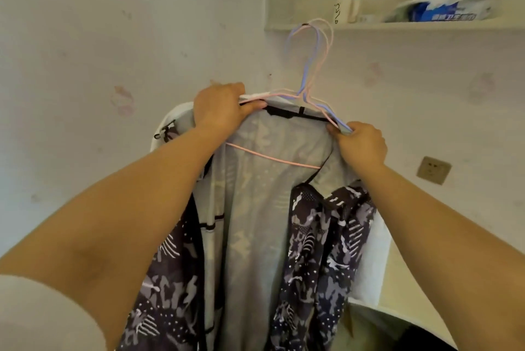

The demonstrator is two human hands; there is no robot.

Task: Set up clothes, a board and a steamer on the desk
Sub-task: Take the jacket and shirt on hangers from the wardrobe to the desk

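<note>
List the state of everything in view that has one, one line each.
Left hand: grips the hangers' left shoulder.
Right hand: pinches the hangers' right end.
Hangers: pink and blue, hooks up near the shelf.
Patterned garment: hanging open, pale lining showing.
Shelf: holds a packet and cups.

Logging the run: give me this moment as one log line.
step: handling hung clothes | left hand: grips hangers and jacket collar | right hand: pinches jacket shoulder | hangers: hooked on shelf | board, steamer: unseen
</note>
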